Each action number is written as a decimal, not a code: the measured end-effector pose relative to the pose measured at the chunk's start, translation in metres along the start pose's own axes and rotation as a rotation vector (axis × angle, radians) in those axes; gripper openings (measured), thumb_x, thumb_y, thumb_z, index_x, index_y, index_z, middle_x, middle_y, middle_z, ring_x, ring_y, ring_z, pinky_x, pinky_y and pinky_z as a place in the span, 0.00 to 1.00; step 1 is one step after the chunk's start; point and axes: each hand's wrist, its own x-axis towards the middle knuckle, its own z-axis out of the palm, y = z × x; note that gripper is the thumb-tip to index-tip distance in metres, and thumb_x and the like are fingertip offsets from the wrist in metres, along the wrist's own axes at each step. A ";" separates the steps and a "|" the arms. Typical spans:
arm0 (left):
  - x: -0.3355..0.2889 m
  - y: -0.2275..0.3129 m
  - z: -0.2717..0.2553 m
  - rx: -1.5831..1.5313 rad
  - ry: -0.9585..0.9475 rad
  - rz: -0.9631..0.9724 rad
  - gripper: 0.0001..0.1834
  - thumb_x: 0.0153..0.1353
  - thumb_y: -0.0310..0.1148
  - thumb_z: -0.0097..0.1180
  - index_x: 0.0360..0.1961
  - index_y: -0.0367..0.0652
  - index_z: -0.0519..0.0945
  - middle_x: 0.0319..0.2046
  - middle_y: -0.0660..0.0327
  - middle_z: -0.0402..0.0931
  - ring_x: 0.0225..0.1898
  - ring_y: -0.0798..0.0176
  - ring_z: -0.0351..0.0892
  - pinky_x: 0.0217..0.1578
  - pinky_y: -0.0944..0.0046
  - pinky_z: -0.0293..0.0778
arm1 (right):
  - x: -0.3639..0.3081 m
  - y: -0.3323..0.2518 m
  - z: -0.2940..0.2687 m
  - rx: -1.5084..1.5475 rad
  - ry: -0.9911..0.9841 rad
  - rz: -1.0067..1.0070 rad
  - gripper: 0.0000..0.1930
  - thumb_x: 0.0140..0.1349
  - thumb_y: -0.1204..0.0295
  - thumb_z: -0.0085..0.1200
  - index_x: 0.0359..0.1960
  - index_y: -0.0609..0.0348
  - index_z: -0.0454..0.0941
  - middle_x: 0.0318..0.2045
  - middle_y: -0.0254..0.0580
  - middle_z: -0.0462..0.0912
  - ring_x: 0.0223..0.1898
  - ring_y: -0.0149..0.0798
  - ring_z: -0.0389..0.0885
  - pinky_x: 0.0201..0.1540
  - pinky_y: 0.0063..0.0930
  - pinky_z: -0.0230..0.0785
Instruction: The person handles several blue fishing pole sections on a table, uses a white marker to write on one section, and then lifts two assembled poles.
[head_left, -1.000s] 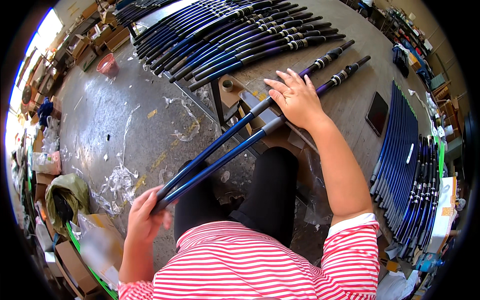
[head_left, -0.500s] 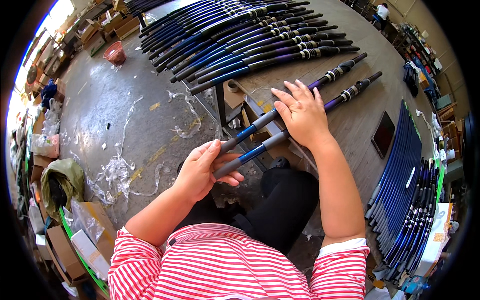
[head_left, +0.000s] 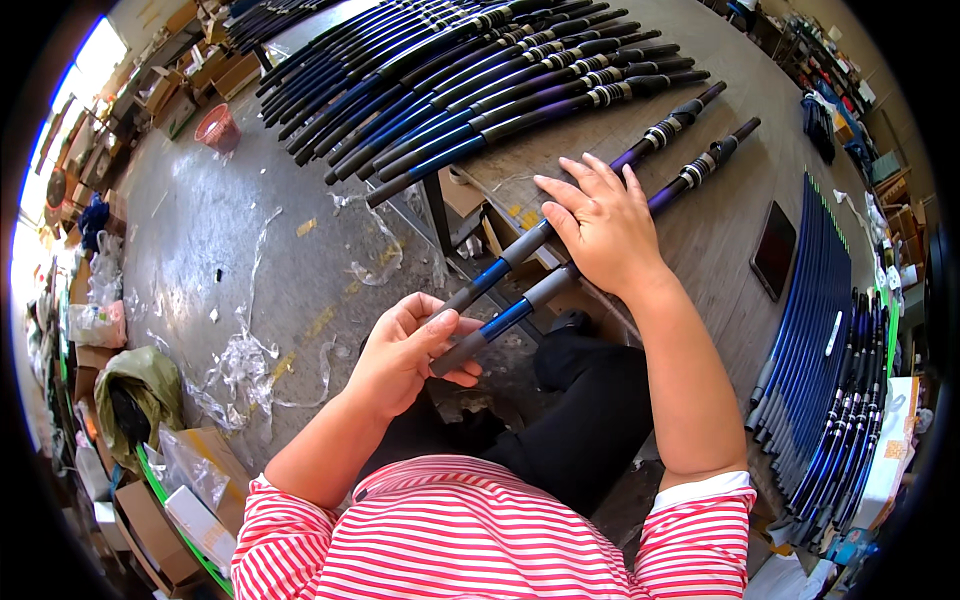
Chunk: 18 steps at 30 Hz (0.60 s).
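Two fishing rods (head_left: 482, 285) (head_left: 513, 315) with blue-and-purple shafts, grey foam grips and silver reel seats slant across the table edge, butt ends toward me. My left hand (head_left: 405, 350) is closed about their butt ends, its thumb over the upper rod and fingers beneath. Across both shafts, farther up, lies my right hand (head_left: 602, 228), palm down with fingers stretched out. Its palm hides part of the rods.
Many more rods (head_left: 470, 75) lie side by side on the wooden table (head_left: 720, 200). At right are a black phone (head_left: 773, 250) and thin blue rod sections (head_left: 800, 350). Plastic scraps (head_left: 240, 365) and a red bucket (head_left: 217, 128) are on the floor at left.
The view has shifted slightly. My left hand has closed a little more at the butt ends, and the lower rod seems drawn slightly apart from the other. My right hand stays flat on the rods.
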 end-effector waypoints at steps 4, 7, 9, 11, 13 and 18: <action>0.001 0.000 -0.004 -0.044 -0.005 -0.035 0.21 0.65 0.44 0.40 0.37 0.32 0.69 0.30 0.46 0.76 0.23 0.51 0.80 0.20 0.58 0.80 | 0.001 0.000 0.002 0.007 0.006 0.006 0.18 0.60 0.55 0.41 0.47 0.43 0.75 0.53 0.41 0.71 0.60 0.44 0.60 0.63 0.51 0.42; 0.001 0.001 -0.008 -0.072 -0.075 -0.072 0.20 0.64 0.45 0.42 0.33 0.34 0.71 0.28 0.50 0.76 0.25 0.55 0.80 0.23 0.59 0.80 | 0.000 0.000 0.002 0.011 0.011 0.012 0.18 0.60 0.55 0.42 0.47 0.43 0.76 0.53 0.41 0.71 0.60 0.44 0.60 0.63 0.50 0.41; 0.003 0.004 -0.008 -0.051 -0.080 -0.084 0.20 0.64 0.45 0.42 0.32 0.34 0.71 0.27 0.51 0.76 0.24 0.55 0.80 0.23 0.59 0.80 | -0.001 0.001 0.002 0.014 0.016 0.016 0.18 0.60 0.55 0.41 0.47 0.43 0.76 0.53 0.41 0.71 0.60 0.44 0.60 0.63 0.50 0.41; 0.002 0.005 -0.007 -0.053 -0.075 -0.078 0.21 0.64 0.45 0.41 0.32 0.34 0.71 0.27 0.51 0.76 0.24 0.55 0.80 0.23 0.59 0.80 | -0.001 0.001 0.003 0.021 0.023 0.012 0.18 0.60 0.55 0.41 0.48 0.44 0.75 0.53 0.41 0.71 0.60 0.44 0.60 0.63 0.49 0.41; 0.001 0.004 -0.005 -0.078 -0.071 -0.053 0.21 0.65 0.45 0.41 0.33 0.33 0.71 0.28 0.50 0.76 0.24 0.56 0.80 0.23 0.60 0.80 | -0.001 0.001 0.003 0.025 0.021 0.015 0.18 0.60 0.55 0.41 0.48 0.44 0.75 0.53 0.41 0.71 0.60 0.44 0.60 0.63 0.49 0.41; -0.002 0.003 0.001 0.038 0.027 0.019 0.22 0.65 0.45 0.38 0.36 0.32 0.70 0.28 0.49 0.76 0.21 0.55 0.80 0.21 0.60 0.80 | -0.002 0.000 0.003 0.000 0.036 0.009 0.18 0.61 0.56 0.41 0.48 0.44 0.75 0.53 0.41 0.71 0.59 0.44 0.60 0.63 0.48 0.43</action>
